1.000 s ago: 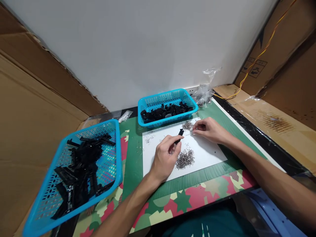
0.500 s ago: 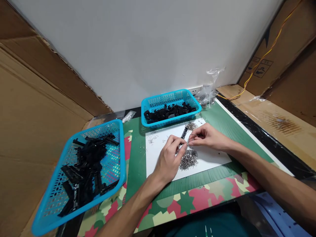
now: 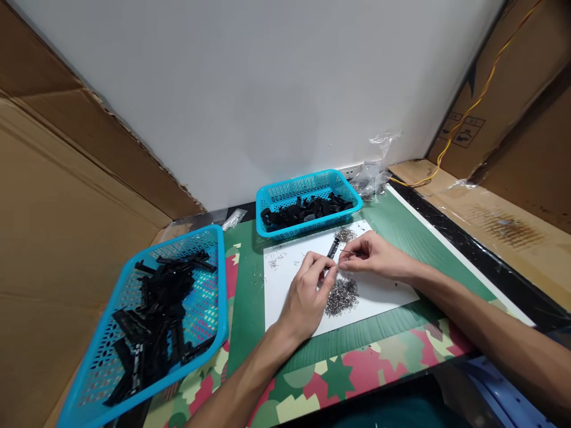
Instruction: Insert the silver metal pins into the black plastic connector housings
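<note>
Currently, left hand [image 3: 310,286] is pinching a black part [image 3: 333,248] right of frame centre; right hand [image 3: 375,254], fingers nearly together, is apparently gripping a thin dark piece [image 3: 345,250] beside it. Judged step: fine positioning, calling for a steady left hold.

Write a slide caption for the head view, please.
Left hand holds a black part beside the right hand, above white paper bearing metal pieces.

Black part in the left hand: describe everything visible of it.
The black part is slim and elongated, apparently plastic, with pale glints along it. The left hand grips its near end, hiding that end; the far end sticks out, angled away and slightly rightward, over the white sheet. The right hand is close beside it; whether they touch is unclear.
</note>
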### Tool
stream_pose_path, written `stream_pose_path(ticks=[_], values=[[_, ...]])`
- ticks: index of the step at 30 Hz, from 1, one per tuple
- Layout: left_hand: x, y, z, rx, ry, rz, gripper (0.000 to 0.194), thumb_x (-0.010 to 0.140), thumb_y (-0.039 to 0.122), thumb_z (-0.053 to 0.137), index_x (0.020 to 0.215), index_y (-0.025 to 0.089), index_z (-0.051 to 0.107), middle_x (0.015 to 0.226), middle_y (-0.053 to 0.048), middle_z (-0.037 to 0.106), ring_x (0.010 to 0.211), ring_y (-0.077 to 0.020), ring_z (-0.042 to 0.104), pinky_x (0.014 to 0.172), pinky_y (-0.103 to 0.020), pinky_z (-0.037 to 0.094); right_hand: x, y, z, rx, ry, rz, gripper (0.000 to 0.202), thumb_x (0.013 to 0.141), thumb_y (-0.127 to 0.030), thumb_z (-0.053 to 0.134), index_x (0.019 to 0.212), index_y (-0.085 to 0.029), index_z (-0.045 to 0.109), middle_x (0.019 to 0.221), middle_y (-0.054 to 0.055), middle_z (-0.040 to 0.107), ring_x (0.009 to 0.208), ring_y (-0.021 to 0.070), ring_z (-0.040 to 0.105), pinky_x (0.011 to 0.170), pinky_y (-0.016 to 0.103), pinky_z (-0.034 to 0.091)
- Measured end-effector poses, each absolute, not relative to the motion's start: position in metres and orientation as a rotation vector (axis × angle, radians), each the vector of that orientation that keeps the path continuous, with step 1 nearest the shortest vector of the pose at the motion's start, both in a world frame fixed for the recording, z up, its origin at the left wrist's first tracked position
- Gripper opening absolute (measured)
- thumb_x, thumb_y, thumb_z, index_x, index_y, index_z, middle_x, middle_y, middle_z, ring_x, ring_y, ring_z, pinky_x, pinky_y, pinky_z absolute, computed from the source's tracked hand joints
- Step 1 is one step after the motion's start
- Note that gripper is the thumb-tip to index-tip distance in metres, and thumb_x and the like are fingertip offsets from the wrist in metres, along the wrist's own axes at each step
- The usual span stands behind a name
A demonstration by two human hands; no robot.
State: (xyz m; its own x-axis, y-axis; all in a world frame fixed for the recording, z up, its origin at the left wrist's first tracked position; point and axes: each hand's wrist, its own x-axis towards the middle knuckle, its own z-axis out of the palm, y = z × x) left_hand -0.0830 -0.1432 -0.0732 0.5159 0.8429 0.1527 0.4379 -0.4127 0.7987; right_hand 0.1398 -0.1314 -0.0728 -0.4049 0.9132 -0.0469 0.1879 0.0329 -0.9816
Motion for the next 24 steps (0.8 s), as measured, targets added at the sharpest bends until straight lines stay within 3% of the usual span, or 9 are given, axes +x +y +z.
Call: stream_pose_path(ticks=[4,8,13,18,24], values=[[-0.084,-0.142,-0.073,2.049,1.027,0.744,0.028,0.112,0.036,0.042,0.123,0.024,0.066,0.114,-0.005,0.062,0.100,-0.0186,0.061,0.089,-0.032,0.047,0.147,-0.130,-0.072,-1.204,-1.615,1.312,0.026,0.084,-0.040,0.076,0.079,-0.015,0.077,0.059,-0.005,0.047,0.057,0.0098,0.037,0.055,0.027,0.028],[-0.084,-0.140,-0.077,2.048,1.015,0.725,0.042,0.112,0.037,0.042,0.150,0.022,0.051,0.133,-0.010,0.064,0.121,-0.0248,0.060,0.101,-0.038,0.047,0.160,-0.126,-0.075,-1.374,-1.575,1.160,0.022,0.079,-0.036,0.076,0.071,-0.015,0.074,0.054,-0.006,0.041,0.053,0.0094,0.035,0.052,0.027,0.027],[-0.083,-0.140,-0.080,2.090,1.011,0.594,0.039,0.112,0.035,0.044,0.141,0.018,0.063,0.113,-0.009,0.070,0.107,-0.0248,0.063,0.092,-0.039,0.049,0.164,-0.125,-0.075,-1.526,-1.599,1.203,0.014,0.074,-0.027,0.075,0.071,-0.014,0.076,0.056,0.000,0.057,0.050,0.0099,0.042,0.049,0.026,0.031],[-0.081,-0.141,-0.080,2.184,0.954,0.561,0.035,0.110,0.029,0.048,0.138,0.018,0.067,0.093,-0.006,0.067,0.094,-0.0229,0.059,0.082,-0.036,0.048,0.154,-0.127,-0.076,-1.539,-1.666,1.187,0.012,0.074,-0.022,0.070,0.067,-0.013,0.073,0.058,0.002,0.062,0.051,0.0098,0.044,0.048,0.025,0.032],[-0.081,-0.141,-0.082,2.227,0.904,0.586,0.032,0.108,0.034,0.053,0.132,0.021,0.071,0.089,-0.004,0.066,0.088,-0.0218,0.057,0.078,-0.034,0.046,0.146,-0.128,-0.078,-1.618,-1.733,1.018,0.009,0.071,-0.017,0.067,0.064,-0.014,0.072,0.058,0.001,0.063,0.055,0.0114,0.049,0.052,0.025,0.037]])
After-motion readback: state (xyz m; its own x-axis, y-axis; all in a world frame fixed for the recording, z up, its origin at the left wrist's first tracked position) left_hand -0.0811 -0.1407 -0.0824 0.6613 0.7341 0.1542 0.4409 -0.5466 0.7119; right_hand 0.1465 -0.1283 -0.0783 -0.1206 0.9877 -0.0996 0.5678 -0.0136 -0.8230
